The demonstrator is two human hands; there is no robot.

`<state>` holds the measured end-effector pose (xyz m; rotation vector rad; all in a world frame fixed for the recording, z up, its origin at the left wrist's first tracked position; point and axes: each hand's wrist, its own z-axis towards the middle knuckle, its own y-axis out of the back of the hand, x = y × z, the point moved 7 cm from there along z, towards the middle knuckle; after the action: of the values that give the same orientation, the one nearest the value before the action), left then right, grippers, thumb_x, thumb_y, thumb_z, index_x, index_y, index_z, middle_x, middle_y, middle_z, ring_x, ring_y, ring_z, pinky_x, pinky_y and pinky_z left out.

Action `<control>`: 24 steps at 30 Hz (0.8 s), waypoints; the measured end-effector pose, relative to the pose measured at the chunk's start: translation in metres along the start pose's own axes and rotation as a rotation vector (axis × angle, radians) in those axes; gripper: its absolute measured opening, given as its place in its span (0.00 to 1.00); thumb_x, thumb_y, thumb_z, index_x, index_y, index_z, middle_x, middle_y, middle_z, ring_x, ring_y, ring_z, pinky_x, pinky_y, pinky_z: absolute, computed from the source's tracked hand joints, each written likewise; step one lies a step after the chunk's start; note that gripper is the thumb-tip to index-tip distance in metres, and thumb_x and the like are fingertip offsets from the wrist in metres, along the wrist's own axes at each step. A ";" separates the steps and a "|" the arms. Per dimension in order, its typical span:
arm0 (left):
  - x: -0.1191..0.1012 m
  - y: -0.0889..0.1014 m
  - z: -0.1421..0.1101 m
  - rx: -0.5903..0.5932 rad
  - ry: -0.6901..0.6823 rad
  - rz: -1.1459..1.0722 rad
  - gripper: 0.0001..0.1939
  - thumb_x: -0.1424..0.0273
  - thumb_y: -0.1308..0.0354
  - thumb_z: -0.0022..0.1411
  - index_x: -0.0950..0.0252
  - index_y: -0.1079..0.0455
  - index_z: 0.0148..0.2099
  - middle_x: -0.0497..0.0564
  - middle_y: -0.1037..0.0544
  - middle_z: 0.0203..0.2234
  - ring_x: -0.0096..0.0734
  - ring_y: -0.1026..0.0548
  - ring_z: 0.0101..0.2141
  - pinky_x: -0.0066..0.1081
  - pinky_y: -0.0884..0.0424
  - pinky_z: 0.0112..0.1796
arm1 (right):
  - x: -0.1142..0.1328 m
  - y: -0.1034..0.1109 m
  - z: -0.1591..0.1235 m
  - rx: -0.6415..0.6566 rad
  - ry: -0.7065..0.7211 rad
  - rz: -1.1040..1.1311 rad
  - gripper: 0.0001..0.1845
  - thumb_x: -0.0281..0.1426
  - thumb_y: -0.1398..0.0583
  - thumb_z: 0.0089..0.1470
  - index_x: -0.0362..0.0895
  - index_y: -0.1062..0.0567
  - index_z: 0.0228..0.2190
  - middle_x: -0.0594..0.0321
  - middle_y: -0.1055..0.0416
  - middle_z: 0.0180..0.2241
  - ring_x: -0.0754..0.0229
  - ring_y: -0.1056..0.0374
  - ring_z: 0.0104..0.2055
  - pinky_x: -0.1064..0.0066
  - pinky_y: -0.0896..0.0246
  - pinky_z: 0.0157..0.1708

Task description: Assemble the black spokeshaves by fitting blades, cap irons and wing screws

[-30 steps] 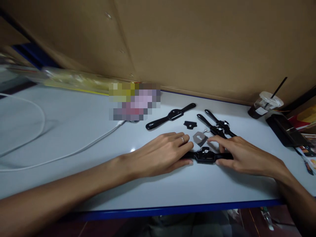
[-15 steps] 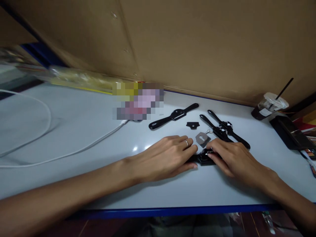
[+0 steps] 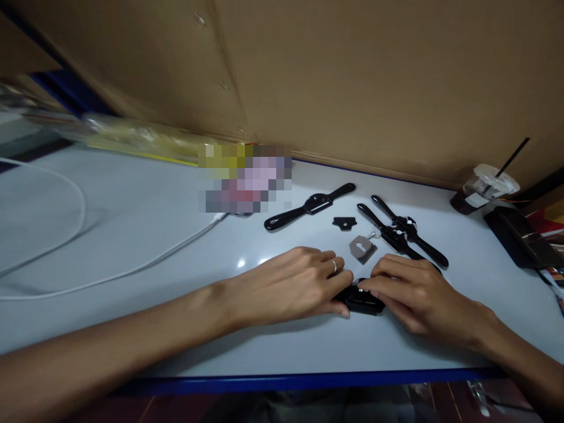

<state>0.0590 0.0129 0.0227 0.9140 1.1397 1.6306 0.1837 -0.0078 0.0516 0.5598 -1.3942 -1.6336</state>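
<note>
Blue edge strip of the bench nearest, a bit of the person's lap and dark red floor below it. Both hands work over the bench, right of centre. Left hand, ring on one finger, is closed over the left end of a black tool, thumb on the near side, fingers on the far side. Right hand has its fingertips drawn narrow at the tool's middle, by a small silver bit; can't tell if they pinch that bit or just press, fingers cover it. Tool lies flat on the bench, between the hands; handle ends hidden.

Just beyond the tool: grey slotted plate, lying flat, silver screw hardware right beside it, count unclear. Small black plate a little farther. To the right, two more black tools lie side by side, slanted, the nearer one partly behind the right hand, the farther one in full view. Another black tool body lies farther back, left of these.

White cable runs left from a pixelated item. Dark flat device at right, lidded cup with straw behind it. Yellow plastic-wrapped roll back left, brown cardboard behind everything.
</note>
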 end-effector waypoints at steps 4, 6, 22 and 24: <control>-0.001 -0.001 -0.001 0.029 -0.021 -0.037 0.27 0.52 0.63 0.76 0.64 0.34 0.35 0.48 0.29 0.25 0.32 0.31 0.25 0.34 0.41 0.26 | 0.008 0.006 0.003 -0.025 0.054 -0.077 0.16 0.19 0.49 0.64 0.39 0.22 0.40 0.56 0.25 0.35 0.57 0.34 0.38 0.66 0.34 0.33; -0.001 -0.001 -0.001 0.039 -0.032 -0.065 0.27 0.52 0.62 0.76 0.64 0.34 0.34 0.48 0.29 0.25 0.32 0.31 0.25 0.34 0.41 0.26 | 0.013 0.006 0.004 -0.043 0.089 -0.105 0.17 0.17 0.50 0.64 0.38 0.22 0.40 0.56 0.23 0.36 0.55 0.34 0.41 0.64 0.33 0.38; 0.000 -0.003 -0.002 0.061 0.029 -0.085 0.27 0.52 0.61 0.76 0.64 0.32 0.35 0.49 0.27 0.26 0.33 0.29 0.25 0.34 0.40 0.26 | 0.007 0.014 0.000 -0.235 -0.003 -0.062 0.08 0.23 0.43 0.61 0.38 0.24 0.38 0.51 0.26 0.37 0.53 0.33 0.39 0.59 0.33 0.39; 0.002 -0.004 -0.002 0.072 0.060 -0.085 0.26 0.52 0.60 0.76 0.64 0.33 0.35 0.49 0.27 0.26 0.34 0.28 0.25 0.34 0.40 0.26 | 0.006 0.013 0.001 -0.228 -0.036 -0.084 0.07 0.26 0.42 0.62 0.39 0.24 0.35 0.54 0.28 0.33 0.55 0.35 0.36 0.61 0.33 0.36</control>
<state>0.0575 0.0145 0.0181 0.8549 1.2686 1.5663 0.1843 -0.0118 0.0654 0.4621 -1.2023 -1.8488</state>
